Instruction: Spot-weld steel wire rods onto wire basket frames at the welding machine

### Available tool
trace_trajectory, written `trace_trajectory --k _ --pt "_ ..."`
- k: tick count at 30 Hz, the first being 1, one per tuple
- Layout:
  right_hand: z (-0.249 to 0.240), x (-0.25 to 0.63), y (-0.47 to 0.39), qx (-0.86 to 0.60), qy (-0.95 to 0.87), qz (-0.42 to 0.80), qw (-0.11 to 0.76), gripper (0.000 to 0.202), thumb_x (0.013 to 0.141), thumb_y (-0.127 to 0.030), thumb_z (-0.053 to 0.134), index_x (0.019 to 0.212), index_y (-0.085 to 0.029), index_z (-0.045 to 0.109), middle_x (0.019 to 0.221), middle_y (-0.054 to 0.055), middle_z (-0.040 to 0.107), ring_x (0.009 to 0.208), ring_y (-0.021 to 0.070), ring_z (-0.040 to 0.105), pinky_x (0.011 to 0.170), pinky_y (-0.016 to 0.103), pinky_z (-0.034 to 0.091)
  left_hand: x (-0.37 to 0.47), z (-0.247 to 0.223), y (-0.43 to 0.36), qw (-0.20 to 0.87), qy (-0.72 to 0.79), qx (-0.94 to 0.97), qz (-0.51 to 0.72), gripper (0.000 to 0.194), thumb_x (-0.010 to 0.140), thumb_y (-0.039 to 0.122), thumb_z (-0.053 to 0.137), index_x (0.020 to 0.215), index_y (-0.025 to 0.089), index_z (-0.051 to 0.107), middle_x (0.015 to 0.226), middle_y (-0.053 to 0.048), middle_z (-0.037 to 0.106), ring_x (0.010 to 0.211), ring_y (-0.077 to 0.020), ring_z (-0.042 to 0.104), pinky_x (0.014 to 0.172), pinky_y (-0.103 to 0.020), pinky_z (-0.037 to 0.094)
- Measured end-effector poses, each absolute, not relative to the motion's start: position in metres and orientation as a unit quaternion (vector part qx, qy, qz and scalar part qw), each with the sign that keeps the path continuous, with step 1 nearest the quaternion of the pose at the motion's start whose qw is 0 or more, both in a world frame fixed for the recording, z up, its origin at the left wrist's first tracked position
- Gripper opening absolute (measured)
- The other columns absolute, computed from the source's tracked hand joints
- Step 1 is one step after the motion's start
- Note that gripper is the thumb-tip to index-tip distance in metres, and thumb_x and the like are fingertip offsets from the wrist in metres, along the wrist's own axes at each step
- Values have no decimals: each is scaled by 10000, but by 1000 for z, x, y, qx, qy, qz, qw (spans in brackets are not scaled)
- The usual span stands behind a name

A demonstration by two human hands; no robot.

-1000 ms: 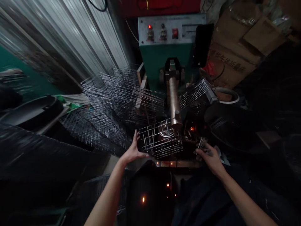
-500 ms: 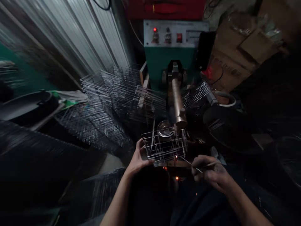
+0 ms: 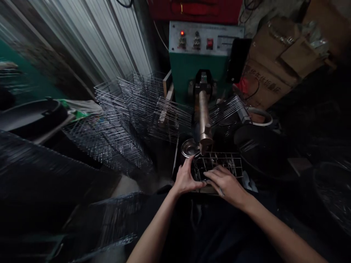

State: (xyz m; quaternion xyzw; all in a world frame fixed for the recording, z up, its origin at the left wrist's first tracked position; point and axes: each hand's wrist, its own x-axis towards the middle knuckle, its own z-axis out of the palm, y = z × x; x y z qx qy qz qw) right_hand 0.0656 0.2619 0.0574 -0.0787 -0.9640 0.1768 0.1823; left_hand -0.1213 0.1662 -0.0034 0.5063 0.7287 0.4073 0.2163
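Note:
A small wire rack (image 3: 235,159) lies beneath the tip of the welding machine's copper-coloured electrode arm (image 3: 204,113). My left hand (image 3: 186,179) grips the rack's left end, thumb at the near side and fingers at the far side. Close by on the right, my right hand (image 3: 226,185) is over the rack's near edge, its fingers closed around a thin metal wire (image 3: 221,191) that pokes out below them. Both hands cover part of the rack. A round metal cup (image 3: 189,147) is just beyond my left fingertips.
Several wire racks (image 3: 117,120) are heaped at the left. Behind the electrode arm rises the green machine (image 3: 183,73) with its lit control panel (image 3: 203,27). Cardboard boxes (image 3: 265,78) stand at the back right, and a dark round pan (image 3: 260,149) is at the right.
The rack has shifted right and been turned under the electrode. My left hand followed it rightward, and my right hand came in from the right to the rack. The sparks are gone.

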Motion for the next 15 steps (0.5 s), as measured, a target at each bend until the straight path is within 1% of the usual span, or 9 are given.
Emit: trace_trajectory --k 2,5,7,11,15 --pt "48 69 265 -73 -976 116 172 364 932 -112 605 1295 -139 616 1170 119 715 1057 288 633 916 476 558 -118 -4 172 211 733 512 397 1201 505 443 902 1510 258 271 1513 -142 434 1382 -380 448 1160 -613 324" --pt "38 74 267 -59 -980 72 174 397 915 -67 580 1306 -119 614 1205 129 711 1045 298 650 874 479 586 -114 -6 177 214 733 516 388 1192 529 436 884 1519 256 243 1523 -149 419 1376 -380 452 1152 -624 317" --pt "35 76 268 -49 -977 78 193 387 921 -62 553 1296 -128 622 1196 125 716 1029 280 669 896 470 587 -112 -7 178 214 732 518 386 1187 544 447 875 1522 254 231 1527 -153 412 1382 -381 443 1150 -631 310" --pt "33 77 271 -41 -962 130 236 370 965 -78 488 1303 -171 608 1170 110 727 1018 228 700 991 465 552 -109 -10 178 207 736 516 385 1196 553 474 867 1529 253 213 1527 -160 408 1394 -390 424 1157 -663 268" --pt "33 74 272 -41 -952 154 260 324 980 -89 479 1262 -175 615 1126 104 737 997 233 706 937 449 578 -108 -10 179 214 743 508 381 1198 546 475 869 1528 251 219 1534 -160 404 1404 -399 410 1156 -687 244"
